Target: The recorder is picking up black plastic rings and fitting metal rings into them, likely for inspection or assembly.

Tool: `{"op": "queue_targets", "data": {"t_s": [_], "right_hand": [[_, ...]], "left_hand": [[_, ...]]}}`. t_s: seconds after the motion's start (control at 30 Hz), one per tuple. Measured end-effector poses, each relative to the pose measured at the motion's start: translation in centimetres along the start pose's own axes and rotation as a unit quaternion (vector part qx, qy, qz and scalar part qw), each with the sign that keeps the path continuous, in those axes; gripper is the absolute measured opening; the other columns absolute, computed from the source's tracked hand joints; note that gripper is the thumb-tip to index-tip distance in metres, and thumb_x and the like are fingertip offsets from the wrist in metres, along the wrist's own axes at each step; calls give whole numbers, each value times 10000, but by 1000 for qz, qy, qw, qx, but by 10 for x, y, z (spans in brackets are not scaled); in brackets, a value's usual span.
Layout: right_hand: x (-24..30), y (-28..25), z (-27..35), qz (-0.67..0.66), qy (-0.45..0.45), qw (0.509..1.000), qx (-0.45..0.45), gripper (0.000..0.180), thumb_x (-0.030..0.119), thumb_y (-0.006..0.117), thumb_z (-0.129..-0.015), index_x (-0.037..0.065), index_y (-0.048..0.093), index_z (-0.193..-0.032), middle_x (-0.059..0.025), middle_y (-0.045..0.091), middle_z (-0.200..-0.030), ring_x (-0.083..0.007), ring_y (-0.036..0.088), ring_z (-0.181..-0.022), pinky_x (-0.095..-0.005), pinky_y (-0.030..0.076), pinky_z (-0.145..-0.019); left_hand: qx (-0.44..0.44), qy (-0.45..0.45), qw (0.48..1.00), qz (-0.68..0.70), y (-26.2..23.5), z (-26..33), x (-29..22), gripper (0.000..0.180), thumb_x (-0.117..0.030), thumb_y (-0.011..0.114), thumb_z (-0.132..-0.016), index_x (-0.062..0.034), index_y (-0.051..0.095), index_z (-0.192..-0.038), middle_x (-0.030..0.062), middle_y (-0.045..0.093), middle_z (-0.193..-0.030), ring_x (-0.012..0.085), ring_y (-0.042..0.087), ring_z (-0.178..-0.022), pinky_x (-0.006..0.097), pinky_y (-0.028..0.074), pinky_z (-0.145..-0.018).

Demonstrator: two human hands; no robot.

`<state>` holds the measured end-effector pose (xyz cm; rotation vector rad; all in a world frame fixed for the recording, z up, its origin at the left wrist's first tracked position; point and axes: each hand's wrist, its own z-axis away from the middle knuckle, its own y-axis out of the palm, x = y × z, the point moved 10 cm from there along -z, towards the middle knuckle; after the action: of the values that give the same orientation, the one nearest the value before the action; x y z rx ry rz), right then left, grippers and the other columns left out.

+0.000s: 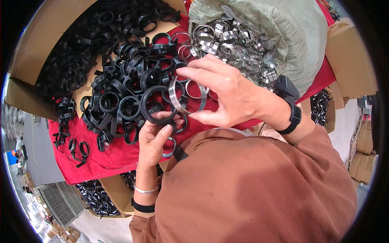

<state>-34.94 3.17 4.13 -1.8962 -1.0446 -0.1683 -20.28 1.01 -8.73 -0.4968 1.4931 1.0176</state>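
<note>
My left hand (pixel 154 139) grips a black plastic ring (pixel 144 106) by its lower edge, thumb and fingers closed on it. Just right of it, my right hand (pixel 231 91) pinches a shiny metal ring (pixel 173 96) between thumb and fingers. The two rings are close together, the metal one upright; whether they touch I cannot tell. Behind them lies a pile of black plastic rings (pixel 129 106), some with handle-like tabs. Farther back on the right, loose metal rings (pixel 229 40) spill out of a pale green sack (pixel 298 36).
A red cloth (pixel 93 164) covers the table. At the far left, an open cardboard box (pixel 30 52) holds many more black parts. Below the table edge stands another carton (pixel 115 194) of black parts. More cardboard boxes (pixel 350 56) are at the right.
</note>
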Motion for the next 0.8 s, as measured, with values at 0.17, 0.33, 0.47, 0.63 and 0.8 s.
{"op": "queue_targets", "data": {"t_s": [0.17,0.33,0.47,0.63,0.8], "right_hand": [[5,15,-4,6,-6,999,32,684,150,766,-557,-55,497,-1151,-208,517,-1036,-326,520,-890,-375,462,-767],[6,33,-4,-12,-6,999,45,598,199,723,-588,-93,529,-1073,-203,534,-956,-333,504,-881,-371,456,-777],[5,47,-2,8,0,997,82,653,181,751,-574,-56,501,-1128,-212,512,-1006,-338,503,-873,-382,460,-763],[4,54,1,14,8,995,101,661,178,749,-574,-56,494,-1137,-213,501,-1014,-342,491,-884,-395,455,-766],[4,58,6,20,16,995,100,651,213,761,-603,-43,500,-1142,-209,506,-1004,-334,498,-879,-384,458,-754]], "left_hand": [[54,-46,996,55,9,-2,1,512,-172,536,-893,0,300,-1313,139,572,-1062,205,610,-832,327,515,-767],[14,-41,998,45,13,2,2,569,-167,485,-909,-5,213,-1381,149,530,-1140,229,608,-803,339,520,-714],[18,-60,998,14,14,4,1,522,-148,352,-951,-9,153,-1413,160,494,-1219,243,615,-847,349,525,-727],[15,-76,997,-8,10,6,10,484,-192,331,-969,-17,193,-1399,148,550,-1131,203,618,-785,311,523,-695],[-49,-61,994,-77,10,7,3,347,-252,339,-984,-39,382,-1254,76,589,-934,105,556,-623,221,470,-543]]}}
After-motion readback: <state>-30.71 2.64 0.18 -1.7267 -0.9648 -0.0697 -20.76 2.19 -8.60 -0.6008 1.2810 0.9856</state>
